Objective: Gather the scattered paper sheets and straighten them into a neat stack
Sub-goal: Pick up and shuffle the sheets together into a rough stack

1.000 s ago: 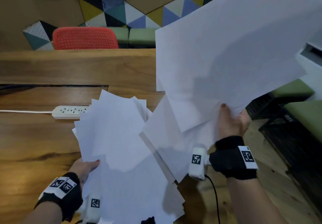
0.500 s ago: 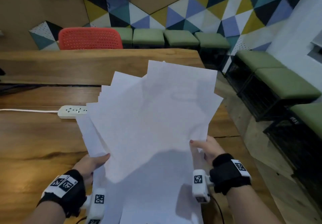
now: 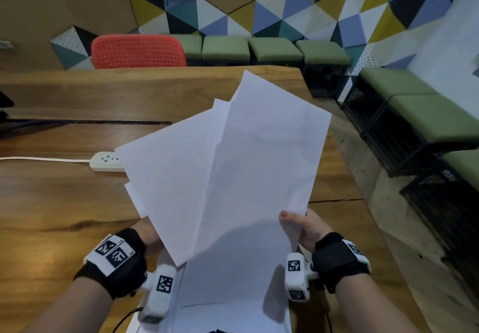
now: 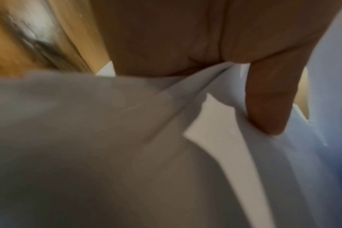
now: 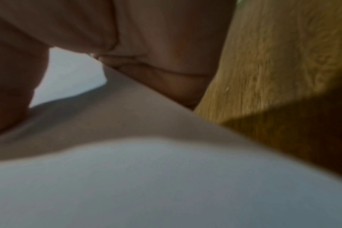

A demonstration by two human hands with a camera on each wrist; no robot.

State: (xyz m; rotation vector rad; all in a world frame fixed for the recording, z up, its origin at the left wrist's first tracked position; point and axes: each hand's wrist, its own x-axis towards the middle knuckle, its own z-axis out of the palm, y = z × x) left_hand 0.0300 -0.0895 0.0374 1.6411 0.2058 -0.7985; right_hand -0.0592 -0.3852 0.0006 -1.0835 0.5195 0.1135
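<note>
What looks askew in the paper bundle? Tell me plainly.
The paper sheets are fanned out rather than squared: corners jut at the top and left. The left hand and right hand grip the bundle's sides. No visible tears.

The paper sheets (image 3: 233, 177) sat fanned out over the near part of the table (image 3: 51, 216), left hand (image 3: 149, 231) on their left edge, right hand (image 3: 307, 226) on the right. A power strip (image 3: 105, 161) lay just left of them, with a chair (image 3: 138, 51) and benches (image 3: 274, 49) behind the table.
</note>
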